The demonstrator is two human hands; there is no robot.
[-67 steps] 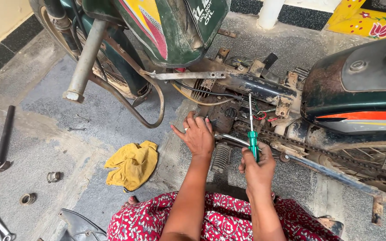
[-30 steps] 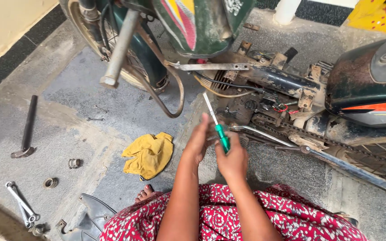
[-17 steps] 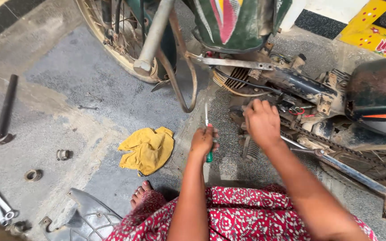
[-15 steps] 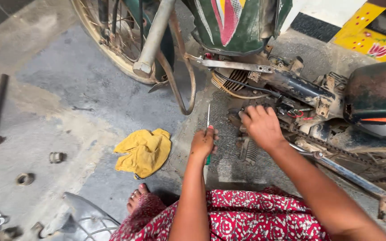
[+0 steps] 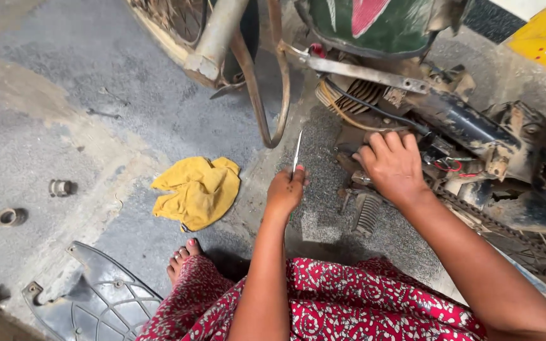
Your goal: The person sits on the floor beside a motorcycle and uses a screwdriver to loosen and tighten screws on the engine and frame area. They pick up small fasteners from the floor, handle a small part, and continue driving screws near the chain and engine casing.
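Note:
My left hand (image 5: 284,193) is closed around a screwdriver (image 5: 297,153) whose metal shaft points up and away; its handle is hidden in my fist. My right hand (image 5: 392,165) rests with fingers spread on the greasy engine area (image 5: 450,126) of a dismantled motorcycle, next to red wires and a black cable. A ribbed footrest (image 5: 368,213) lies just below that hand. My legs in red patterned cloth fill the bottom of the view.
A crumpled yellow rag (image 5: 198,191) lies on the concrete left of my left hand. A grey plastic cover (image 5: 99,302) sits at bottom left. Small metal bushings (image 5: 60,187) lie further left. The front wheel and fork (image 5: 216,38) stand at the top.
The screwdriver passed from my right hand into my left. My right hand moved to the engine and stays there. The view shifted closer and to the right.

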